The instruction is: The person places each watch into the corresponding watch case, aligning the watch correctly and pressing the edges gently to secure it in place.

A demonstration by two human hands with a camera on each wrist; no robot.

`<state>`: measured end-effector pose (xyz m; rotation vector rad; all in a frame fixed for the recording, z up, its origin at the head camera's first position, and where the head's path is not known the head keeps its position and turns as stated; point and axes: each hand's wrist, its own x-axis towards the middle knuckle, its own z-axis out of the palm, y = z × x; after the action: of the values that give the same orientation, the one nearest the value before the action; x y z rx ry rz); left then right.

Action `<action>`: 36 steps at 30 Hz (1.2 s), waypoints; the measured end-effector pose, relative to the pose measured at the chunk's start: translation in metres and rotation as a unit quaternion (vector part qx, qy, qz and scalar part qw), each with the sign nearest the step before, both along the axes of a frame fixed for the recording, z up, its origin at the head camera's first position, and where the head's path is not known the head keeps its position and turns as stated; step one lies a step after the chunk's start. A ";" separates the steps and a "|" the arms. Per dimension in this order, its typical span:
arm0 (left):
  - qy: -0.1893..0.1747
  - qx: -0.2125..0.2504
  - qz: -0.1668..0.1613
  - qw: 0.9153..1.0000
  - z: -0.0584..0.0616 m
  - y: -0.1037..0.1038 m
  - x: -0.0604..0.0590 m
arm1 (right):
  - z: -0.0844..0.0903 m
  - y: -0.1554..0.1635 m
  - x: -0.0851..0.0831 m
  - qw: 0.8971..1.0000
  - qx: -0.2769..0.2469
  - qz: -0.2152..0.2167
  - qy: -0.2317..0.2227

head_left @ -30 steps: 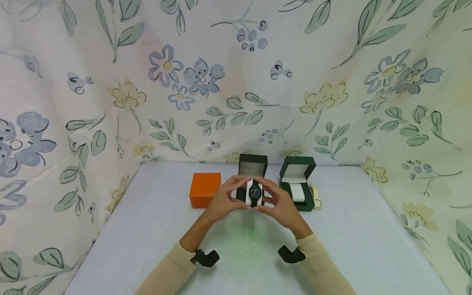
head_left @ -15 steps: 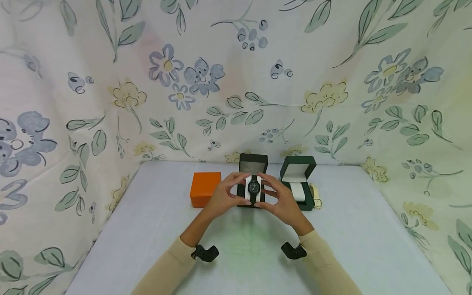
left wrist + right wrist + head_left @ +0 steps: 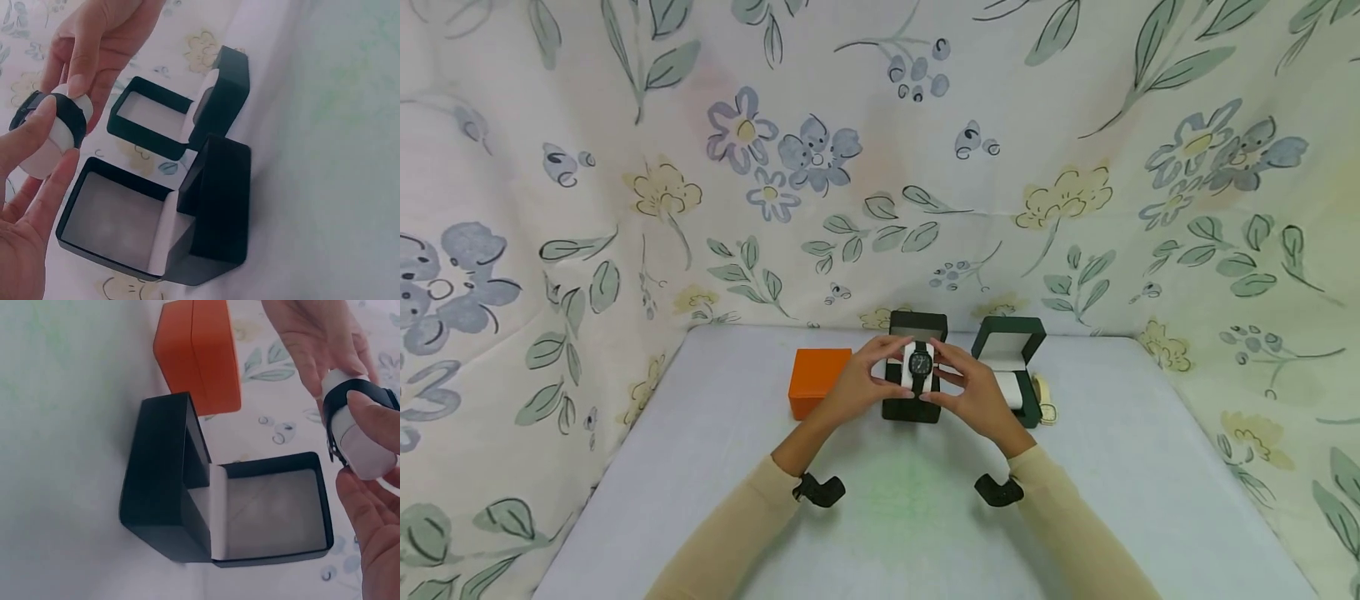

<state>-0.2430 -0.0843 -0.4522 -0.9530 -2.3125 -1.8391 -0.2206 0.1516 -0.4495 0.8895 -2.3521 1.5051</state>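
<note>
Hands: left hand (image 3: 856, 387), right hand (image 3: 973, 392) pinch watch cushion (image 3: 919, 367) (fingertips clamped) above black box (image 3: 912, 406).

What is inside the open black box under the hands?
The black box shows only pale lining in its lid; nothing lies in it. The watch on its white cushion is held above it. The base's floor is not visible.

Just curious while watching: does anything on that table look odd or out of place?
Nothing looks damaged or spilled. One small oddity: a cream-coloured item lies half hidden behind the open green box, too obscured to identify.
</note>
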 end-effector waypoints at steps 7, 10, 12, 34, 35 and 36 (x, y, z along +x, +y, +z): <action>-0.015 0.005 0.015 1.000 -0.001 0.001 -0.008 | 0.004 0.001 -0.016 0.999 0.034 0.001 0.003; -0.014 -0.002 0.024 1.000 -0.002 0.002 -0.010 | 0.004 0.001 -0.020 0.999 0.054 -0.002 0.003; -0.005 -0.012 0.029 1.000 -0.003 0.002 -0.012 | 0.004 0.001 -0.022 0.998 0.061 -0.005 0.003; 0.025 -0.116 0.061 0.991 -0.022 0.011 -0.021 | -0.034 0.001 -0.036 0.996 0.064 -0.029 -0.052; 0.030 -0.126 0.065 0.989 -0.023 0.012 -0.020 | -0.035 0.001 -0.036 0.996 0.065 -0.030 -0.059; 0.034 -0.133 0.067 0.988 -0.023 0.012 -0.020 | -0.036 0.002 -0.035 0.995 0.066 -0.032 -0.064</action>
<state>-0.2632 -0.0723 -0.4755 -0.8436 -2.5534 -1.4538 -0.2560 0.1531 -0.4855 0.7581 -2.5718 1.4339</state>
